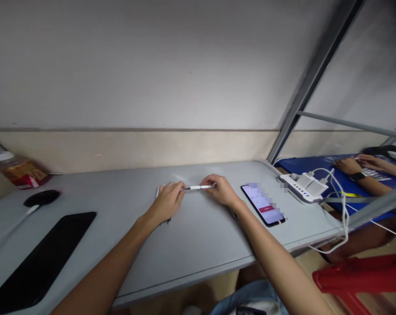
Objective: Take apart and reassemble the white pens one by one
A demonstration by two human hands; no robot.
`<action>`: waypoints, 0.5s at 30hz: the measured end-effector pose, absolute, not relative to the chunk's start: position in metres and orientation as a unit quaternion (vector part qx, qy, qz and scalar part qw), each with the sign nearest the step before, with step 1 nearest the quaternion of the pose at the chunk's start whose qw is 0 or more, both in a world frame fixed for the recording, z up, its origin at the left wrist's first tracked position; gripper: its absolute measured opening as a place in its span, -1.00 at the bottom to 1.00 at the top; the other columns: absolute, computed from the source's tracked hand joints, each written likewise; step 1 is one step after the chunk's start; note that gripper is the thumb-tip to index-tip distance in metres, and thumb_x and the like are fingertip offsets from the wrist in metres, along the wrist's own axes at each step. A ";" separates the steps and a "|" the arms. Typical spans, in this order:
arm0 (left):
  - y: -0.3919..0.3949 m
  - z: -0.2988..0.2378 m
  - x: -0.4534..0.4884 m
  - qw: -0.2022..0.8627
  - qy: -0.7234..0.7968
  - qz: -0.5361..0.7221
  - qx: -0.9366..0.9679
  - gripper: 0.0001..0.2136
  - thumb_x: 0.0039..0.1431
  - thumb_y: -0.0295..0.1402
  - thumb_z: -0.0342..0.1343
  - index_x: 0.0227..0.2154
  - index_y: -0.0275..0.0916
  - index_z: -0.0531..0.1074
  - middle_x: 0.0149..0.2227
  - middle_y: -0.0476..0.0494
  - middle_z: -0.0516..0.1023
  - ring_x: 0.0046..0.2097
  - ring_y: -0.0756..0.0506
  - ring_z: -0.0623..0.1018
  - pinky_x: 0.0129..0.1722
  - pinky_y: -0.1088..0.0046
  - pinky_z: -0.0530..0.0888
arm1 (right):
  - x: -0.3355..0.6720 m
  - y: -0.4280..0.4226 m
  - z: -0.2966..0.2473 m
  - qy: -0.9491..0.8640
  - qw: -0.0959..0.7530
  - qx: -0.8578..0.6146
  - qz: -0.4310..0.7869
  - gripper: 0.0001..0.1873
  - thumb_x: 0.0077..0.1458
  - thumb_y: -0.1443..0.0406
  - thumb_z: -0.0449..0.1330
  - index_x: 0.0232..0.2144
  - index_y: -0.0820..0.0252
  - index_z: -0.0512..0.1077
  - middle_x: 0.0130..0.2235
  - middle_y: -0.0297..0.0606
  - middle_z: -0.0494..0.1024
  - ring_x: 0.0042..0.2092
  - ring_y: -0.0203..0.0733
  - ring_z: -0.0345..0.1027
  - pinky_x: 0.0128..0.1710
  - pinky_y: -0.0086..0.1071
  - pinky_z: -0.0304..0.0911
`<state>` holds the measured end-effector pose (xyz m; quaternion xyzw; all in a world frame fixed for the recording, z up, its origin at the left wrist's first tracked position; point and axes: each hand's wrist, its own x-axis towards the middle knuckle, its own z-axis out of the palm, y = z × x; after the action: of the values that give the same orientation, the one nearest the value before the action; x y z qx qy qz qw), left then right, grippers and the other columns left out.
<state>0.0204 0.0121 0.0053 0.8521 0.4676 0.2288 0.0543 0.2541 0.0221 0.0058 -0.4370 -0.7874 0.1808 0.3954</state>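
A slim white pen [195, 187] spans the gap between my hands, lying roughly level just above the grey desk. My left hand [170, 197] is closed on its darker left end. The fingertips of my right hand [219, 189] pinch its right end. Small objects partly show from beneath my left hand, with dark tips [166, 222] below the palm; their kind is hidden. Another small dark item is mostly covered by my right wrist.
Right of my hands lie a lit phone [263, 205] and a white power strip [301, 189] with chargers and cables. At left are a dark mat [45, 260], a black puck-shaped device [42, 198] and a bottle [22, 170]. Another person's hands [358, 166] work at a blue table.
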 end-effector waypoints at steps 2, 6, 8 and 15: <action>0.012 0.006 0.020 0.060 0.468 0.232 0.850 -0.74 0.34 -0.27 -0.23 -0.13 -0.13 0.35 -0.20 -0.10 0.52 -0.14 -0.15 0.42 -0.08 0.22 0.20 | 0.258 0.024 0.005 -0.788 0.383 -0.458 0.150 -0.71 -0.08 0.55 0.16 -0.32 0.18 0.52 -0.30 -0.26 0.52 -0.29 -0.25 0.33 -0.26 -0.41 0.17; 0.013 0.007 0.018 0.062 0.464 0.232 0.853 -0.69 0.34 -0.31 -0.21 0.02 -0.01 0.35 -0.08 -0.06 0.53 -0.06 -0.16 0.40 -0.06 0.23 0.18 | 0.266 0.027 0.002 -0.784 0.344 -0.505 0.105 -0.71 -0.04 0.52 0.18 -0.28 0.14 0.56 -0.26 -0.21 0.52 -0.28 -0.21 0.35 -0.23 -0.38 0.17; 0.013 0.007 0.017 0.061 0.468 0.230 0.851 -0.69 0.33 -0.32 -0.20 0.00 -0.01 0.37 -0.11 -0.06 0.54 -0.07 -0.16 0.41 -0.07 0.23 0.18 | 0.270 0.028 0.001 -0.777 0.334 -0.526 0.089 -0.72 0.00 0.50 0.19 -0.27 0.11 0.57 -0.26 -0.21 0.53 -0.29 -0.20 0.36 -0.23 -0.37 0.17; 0.015 0.007 0.015 0.047 0.477 0.228 0.848 -0.72 0.33 -0.34 -0.21 -0.06 -0.05 0.37 -0.14 -0.09 0.54 -0.11 -0.17 0.41 -0.11 0.24 0.17 | 0.276 0.032 0.001 -0.767 0.344 -0.535 0.079 -0.73 0.02 0.47 0.23 -0.25 0.08 0.59 -0.23 -0.23 0.54 -0.25 -0.18 0.39 -0.19 -0.35 0.18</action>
<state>0.0149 0.0149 0.0065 0.8477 0.4765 0.2282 0.0469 0.2761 0.0316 0.0012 -0.5350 -0.7674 0.0795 0.3445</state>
